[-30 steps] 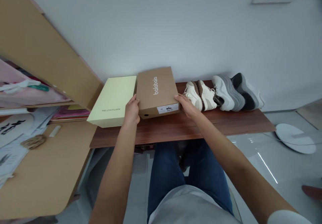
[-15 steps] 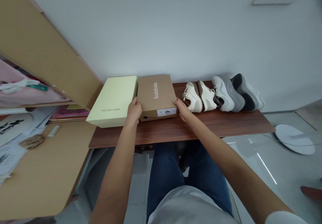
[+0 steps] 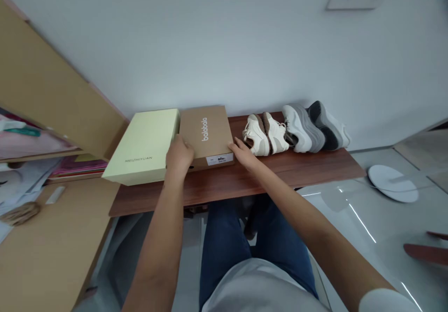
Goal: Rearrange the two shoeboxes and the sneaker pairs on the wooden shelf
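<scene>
A brown shoe box point(image 3: 196, 132) marked "balabala" lies flat on the dark wooden bench, label end facing me. Close against its left side is a pale yellow shoe box point(image 3: 145, 137) marked "MEIZHIYUAN". My left hand point(image 3: 179, 158) is closed over the brown box's front left corner, its fingertips hidden in the gap between the boxes. At the front right corner, my right hand point(image 3: 243, 154) touches the brown box with its thumb, the other fingers stretched out and apart from it. Just right of that hand stand cream shoes point(image 3: 257, 134) with brown soles.
Grey-and-white sneakers point(image 3: 297, 130) and black-and-grey shoes point(image 3: 329, 125) stand farther right on the wooden bench point(image 3: 301, 171). A wall rises behind. To the left is a desk point(image 3: 59, 246) with papers; a white round base point(image 3: 392, 183) is on the floor at right.
The view has turned, so everything sits farther left. My right hand has loosened from the brown box and its fingers are spread. My left hand has slid slightly over the box's corner.
</scene>
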Available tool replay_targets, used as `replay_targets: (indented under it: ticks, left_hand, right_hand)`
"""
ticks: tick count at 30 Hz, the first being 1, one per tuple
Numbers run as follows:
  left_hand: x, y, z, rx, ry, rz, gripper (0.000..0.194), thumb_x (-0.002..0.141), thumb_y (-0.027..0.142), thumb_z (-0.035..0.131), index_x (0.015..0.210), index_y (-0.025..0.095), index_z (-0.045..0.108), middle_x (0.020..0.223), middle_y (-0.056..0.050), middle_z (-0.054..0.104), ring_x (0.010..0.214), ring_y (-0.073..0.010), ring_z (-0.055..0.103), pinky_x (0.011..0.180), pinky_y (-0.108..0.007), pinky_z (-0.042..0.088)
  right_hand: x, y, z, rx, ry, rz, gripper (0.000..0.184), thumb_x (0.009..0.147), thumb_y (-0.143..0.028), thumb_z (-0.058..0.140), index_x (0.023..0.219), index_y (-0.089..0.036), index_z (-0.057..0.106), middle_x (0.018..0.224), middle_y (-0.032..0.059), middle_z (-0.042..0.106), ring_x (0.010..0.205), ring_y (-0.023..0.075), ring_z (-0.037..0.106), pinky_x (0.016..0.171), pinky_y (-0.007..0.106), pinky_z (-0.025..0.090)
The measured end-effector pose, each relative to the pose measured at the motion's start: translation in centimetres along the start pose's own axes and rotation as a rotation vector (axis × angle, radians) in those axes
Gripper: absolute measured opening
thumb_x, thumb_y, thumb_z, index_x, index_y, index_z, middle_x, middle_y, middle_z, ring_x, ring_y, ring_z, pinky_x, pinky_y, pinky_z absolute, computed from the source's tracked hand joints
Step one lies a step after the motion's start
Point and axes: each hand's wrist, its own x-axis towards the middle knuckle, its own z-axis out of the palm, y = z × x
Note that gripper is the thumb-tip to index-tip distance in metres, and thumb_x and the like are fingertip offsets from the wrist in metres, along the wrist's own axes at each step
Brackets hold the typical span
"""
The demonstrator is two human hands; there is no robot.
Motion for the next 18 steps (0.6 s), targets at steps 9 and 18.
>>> replay_targets:
  ticks: [9,18]
  left_hand:
    - [-6.1,6.4,4.7,-0.240,-0.130,0.276,0.041,0.080,0.012,0.066,0.121,0.019,0.066,0.138,-0.012,0.060,0.144,-0.0320,0.040,0.122,-0.045,0.028]
    - [-9.6,5.5,13.6,-0.449,-0.424,0.084,0.049,0.073,0.011,0.074,0.121,0.022,0.069,0.138,-0.013,0.062,0.139,-0.0332,0.047,0.118,-0.047,0.033]
  right_hand:
    - [-3.6,-1.8,-8.7,0.103,0.043,-0.131,0.058,0.086,-0.057,0.065,0.136,-0.027,0.062,0.141,0.0069,0.063,0.135,0.0281,0.054,0.117,0.050,0.038]
    - [-4.2,2.7,-18.1,-0.205,0.265,-0.139,0.050,0.083,-0.041,0.068,0.130,-0.022,0.067,0.135,0.0110,0.066,0.128,0.0327,0.059,0.111,0.055,0.045]
